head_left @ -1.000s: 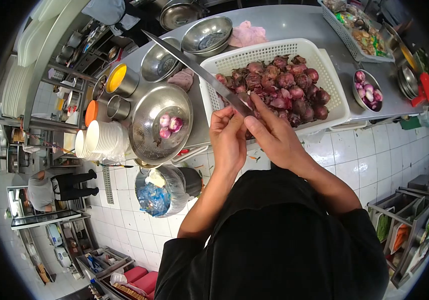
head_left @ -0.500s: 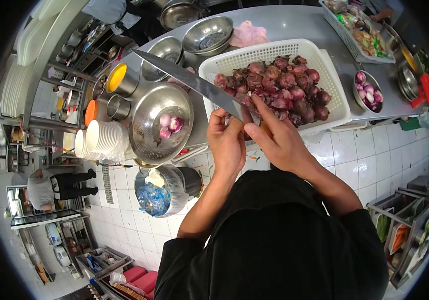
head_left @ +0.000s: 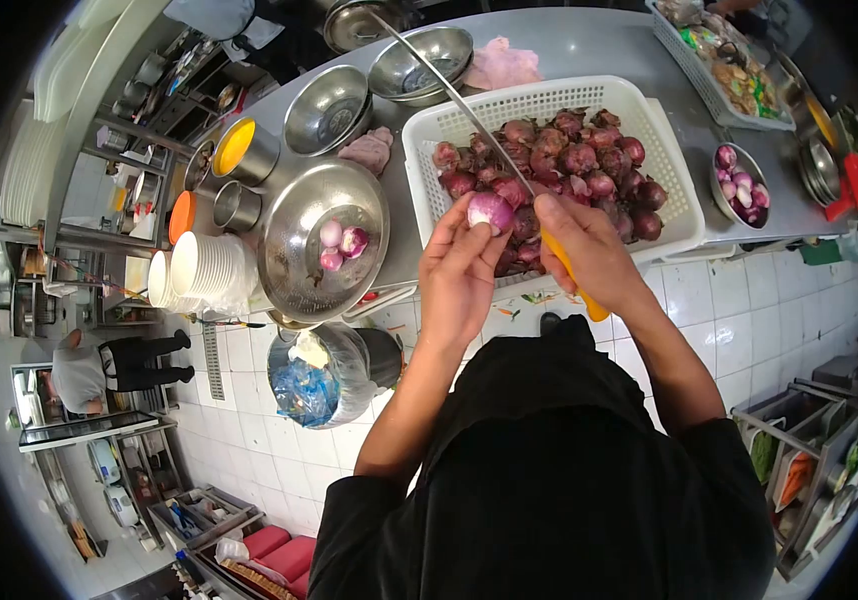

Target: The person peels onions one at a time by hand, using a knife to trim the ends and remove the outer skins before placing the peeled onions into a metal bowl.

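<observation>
My left hand (head_left: 457,275) grips a partly peeled red onion (head_left: 490,210) between thumb and fingers, its pale purple side facing up. My right hand (head_left: 589,245) is wrapped round the yellow handle of a large knife (head_left: 449,92); the blade points up and to the left, edge-on to me, with its base close beside the onion. Just beyond both hands, a white perforated basket (head_left: 684,190) holds many unpeeled red onions (head_left: 577,160). To the left, a steel colander (head_left: 289,225) contains several peeled onions (head_left: 332,240).
A steel bowl of peeled onions (head_left: 741,185) stands at the right. Steel bowls (head_left: 327,112), a pink cloth (head_left: 502,65) and stacked white containers (head_left: 214,268) share the counter. Below is a lined bin (head_left: 349,375). Another person (head_left: 84,372) stands at far left.
The knife has turned from flat to edge-on, its tip swinging up and right. My right hand now wraps its handle, and the onion shows in my left hand.
</observation>
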`<state>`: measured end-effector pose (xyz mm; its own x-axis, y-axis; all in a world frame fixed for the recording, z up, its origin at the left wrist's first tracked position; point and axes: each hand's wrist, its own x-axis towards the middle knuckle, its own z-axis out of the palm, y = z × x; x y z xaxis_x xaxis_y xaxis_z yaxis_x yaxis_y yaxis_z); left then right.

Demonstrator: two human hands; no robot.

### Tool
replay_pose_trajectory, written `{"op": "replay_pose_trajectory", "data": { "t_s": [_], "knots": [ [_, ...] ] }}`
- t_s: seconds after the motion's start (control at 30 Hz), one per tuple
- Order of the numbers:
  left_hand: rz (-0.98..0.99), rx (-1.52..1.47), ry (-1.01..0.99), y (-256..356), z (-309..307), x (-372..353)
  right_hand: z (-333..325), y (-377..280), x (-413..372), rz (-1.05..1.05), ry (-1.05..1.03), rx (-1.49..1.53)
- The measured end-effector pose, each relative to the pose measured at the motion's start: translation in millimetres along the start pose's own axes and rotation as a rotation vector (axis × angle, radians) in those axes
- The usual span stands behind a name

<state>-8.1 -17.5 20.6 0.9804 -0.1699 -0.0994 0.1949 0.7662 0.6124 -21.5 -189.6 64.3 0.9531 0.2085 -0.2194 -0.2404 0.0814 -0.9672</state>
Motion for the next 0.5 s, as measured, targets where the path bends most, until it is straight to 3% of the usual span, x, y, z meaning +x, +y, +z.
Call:
{"op": "replay_pose_trajectory", "data": {
  "t_s": [0.5],
  "knots": [
    [0.006,0.051,0.031,0.0,-9.4,8.3,1.4,-2.6,2.8,-0.079,0.040,-0.036]
  ]
}}
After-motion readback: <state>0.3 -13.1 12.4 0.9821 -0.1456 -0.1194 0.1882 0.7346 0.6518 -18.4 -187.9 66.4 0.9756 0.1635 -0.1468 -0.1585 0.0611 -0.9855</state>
